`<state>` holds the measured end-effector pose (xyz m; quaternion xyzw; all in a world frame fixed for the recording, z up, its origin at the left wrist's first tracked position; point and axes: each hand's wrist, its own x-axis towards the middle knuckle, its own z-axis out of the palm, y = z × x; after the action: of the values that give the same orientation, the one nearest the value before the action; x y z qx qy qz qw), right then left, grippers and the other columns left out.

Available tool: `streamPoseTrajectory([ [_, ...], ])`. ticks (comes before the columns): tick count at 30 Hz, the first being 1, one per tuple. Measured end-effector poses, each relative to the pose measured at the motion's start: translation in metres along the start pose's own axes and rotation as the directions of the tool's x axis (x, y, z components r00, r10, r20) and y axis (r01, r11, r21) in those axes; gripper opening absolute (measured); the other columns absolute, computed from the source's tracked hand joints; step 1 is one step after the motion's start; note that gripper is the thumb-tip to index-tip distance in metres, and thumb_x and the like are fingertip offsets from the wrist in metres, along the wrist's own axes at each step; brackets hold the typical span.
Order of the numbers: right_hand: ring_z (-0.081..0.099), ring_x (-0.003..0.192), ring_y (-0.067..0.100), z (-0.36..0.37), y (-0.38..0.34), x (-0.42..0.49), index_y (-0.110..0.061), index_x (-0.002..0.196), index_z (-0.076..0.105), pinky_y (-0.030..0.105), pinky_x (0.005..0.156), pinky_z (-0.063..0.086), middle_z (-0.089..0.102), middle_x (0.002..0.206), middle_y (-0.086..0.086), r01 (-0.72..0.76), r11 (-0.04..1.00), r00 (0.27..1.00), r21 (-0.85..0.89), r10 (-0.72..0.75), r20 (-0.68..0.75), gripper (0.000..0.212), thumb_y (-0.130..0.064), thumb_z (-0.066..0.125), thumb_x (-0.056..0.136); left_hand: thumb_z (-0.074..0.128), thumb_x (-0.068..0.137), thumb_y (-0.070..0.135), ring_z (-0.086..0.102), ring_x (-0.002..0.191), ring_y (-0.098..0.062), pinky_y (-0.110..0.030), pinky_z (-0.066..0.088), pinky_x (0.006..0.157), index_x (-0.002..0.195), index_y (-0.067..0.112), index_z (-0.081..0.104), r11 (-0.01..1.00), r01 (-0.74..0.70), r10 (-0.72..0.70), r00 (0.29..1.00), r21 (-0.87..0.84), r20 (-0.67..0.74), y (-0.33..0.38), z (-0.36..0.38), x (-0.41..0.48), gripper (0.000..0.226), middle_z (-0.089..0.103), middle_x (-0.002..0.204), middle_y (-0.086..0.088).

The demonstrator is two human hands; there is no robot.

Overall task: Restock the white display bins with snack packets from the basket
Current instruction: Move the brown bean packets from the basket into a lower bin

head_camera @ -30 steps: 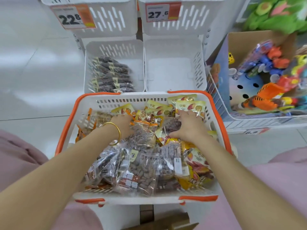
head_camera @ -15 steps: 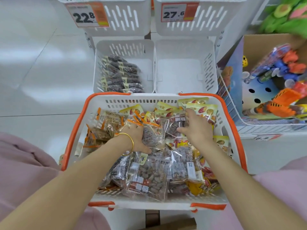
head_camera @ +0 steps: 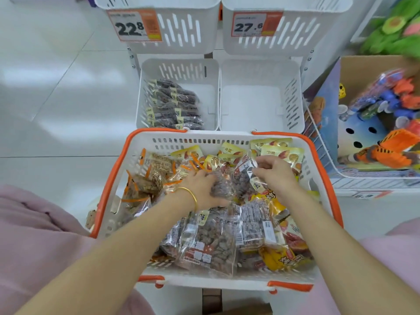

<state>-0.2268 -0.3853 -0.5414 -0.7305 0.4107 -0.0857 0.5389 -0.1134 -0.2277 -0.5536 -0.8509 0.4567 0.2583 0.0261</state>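
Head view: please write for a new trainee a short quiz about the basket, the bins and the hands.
1. True or false: the left hand and the right hand each hold a snack packet over the basket.
2. Which lower bin already holds dark packets? A. left B. right C. both
3. Fill in: the price tag on the upper right bin reads ___.
Key: 1 true; 2 A; 3 27.6
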Motion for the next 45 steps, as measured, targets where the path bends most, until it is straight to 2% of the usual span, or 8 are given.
streamPoseTrajectory([
  [6,0.05,0.122,0.023,0.009,0.001,-0.008,-0.019,0.145,0.028,0.034,0.092,0.045,0.047,0.139,0.006,0.134,0.917,0.979,-0.377,-0.062,0.196,0.073,-0.02,0.069,0.085,0.066,0.07,0.063,0.027,0.129,-0.032,-0.045,0.036,0.104,0.14,0.021,0.028,0.991,0.08,-0.072,0.994,0.107,-0.082,-0.003,0.015,0.02,0.091,0.028,0.141,-0.007],
  [9,0.055,0.108,0.02,0.008,0.002,-0.008,-0.021,0.143,0.032,0.023,0.072,0.045,0.052,0.131,0.008,0.161,0.899,0.983,-0.406,-0.11,0.146,0.071,-0.009,0.068,0.083,0.07,0.071,0.056,0.029,0.126,-0.033,-0.044,0.039,0.102,0.138,0.017,0.03,0.984,0.078,-0.062,0.993,0.162,-0.102,-0.007,0.016,0.023,0.087,0.031,0.138,-0.009],
  [16,0.059,0.087,0.016,-0.009,-0.005,0.003,-0.007,0.102,0.061,0.028,0.069,0.049,0.065,0.095,0.003,0.017,0.953,0.982,0.304,0.041,-0.184,0.026,-0.015,0.073,0.08,0.046,0.093,0.018,0.056,0.076,-0.019,-0.029,0.048,0.061,0.1,0.015,0.049,0.979,0.019,-0.096,0.921,-0.202,-0.378,-0.011,-0.024,0.007,0.009,0.054,0.079,0.002],
  [18,0.058,0.084,0.015,-0.013,-0.011,0.004,-0.004,0.111,0.062,0.025,0.068,0.045,0.066,0.098,0.006,0.015,0.89,0.982,0.455,0.073,-0.175,0.041,-0.025,0.075,0.079,0.046,0.093,0.014,0.049,0.06,-0.016,-0.023,0.038,0.052,0.094,0.012,0.052,0.802,-0.003,-0.299,0.864,-0.598,-0.405,-0.017,-0.045,0.003,0.007,0.051,0.069,0.001],
  [22,0.061,0.087,0.023,-0.015,-0.025,0.003,-0.014,0.081,0.068,0.039,0.078,0.047,0.067,0.09,0.009,0.025,0.835,0.998,0.549,0.011,-0.062,0.012,-0.026,0.07,0.083,0.049,0.094,0.01,0.058,0.096,-0.026,-0.043,0.056,0.073,0.104,0.01,0.053,0.041,-0.092,-0.329,0.939,-0.995,-0.101,-0.026,-0.07,-0.011,0.011,0.056,0.104,-0.011],
  [27,0.06,0.081,0.015,-0.01,-0.04,-0.003,-0.017,0.075,0.069,0.033,0.078,0.047,0.067,0.079,0.0,0.102,0.834,0.995,0.543,-0.084,-0.057,0.014,-0.026,0.067,0.086,0.043,0.099,0.012,0.064,0.1,-0.023,-0.052,0.056,0.075,0.127,0.012,0.047,-0.231,-0.111,-0.085,0.992,-0.967,-0.094,-0.021,-0.074,-0.027,0.029,0.056,0.122,-0.007],
  [33,0.059,0.084,0.016,-0.008,-0.046,-0.006,-0.017,0.07,0.065,0.031,0.076,0.046,0.065,0.075,-0.003,0.108,0.795,0.994,0.597,-0.07,-0.086,0.021,-0.024,0.062,0.09,0.042,0.099,0.012,0.069,0.083,-0.016,-0.054,0.055,0.076,0.089,0.011,0.052,-0.258,-0.135,-0.077,0.99,-0.957,-0.119,-0.018,-0.078,-0.035,0.014,0.062,0.092,-0.001],
  [45,0.058,0.057,0.008,-0.02,-0.055,-0.006,-0.016,0.076,0.066,0.017,0.055,0.045,0.067,0.062,-0.004,0.166,0.91,0.973,0.381,-0.213,0.084,0.01,-0.014,0.065,0.086,0.054,0.092,0.008,0.064,0.096,-0.033,-0.045,0.054,0.085,0.113,0.015,0.054,0.189,-0.08,-0.087,0.991,-0.979,-0.097,-0.039,-0.086,-0.033,0.022,0.062,0.107,-0.013],
])
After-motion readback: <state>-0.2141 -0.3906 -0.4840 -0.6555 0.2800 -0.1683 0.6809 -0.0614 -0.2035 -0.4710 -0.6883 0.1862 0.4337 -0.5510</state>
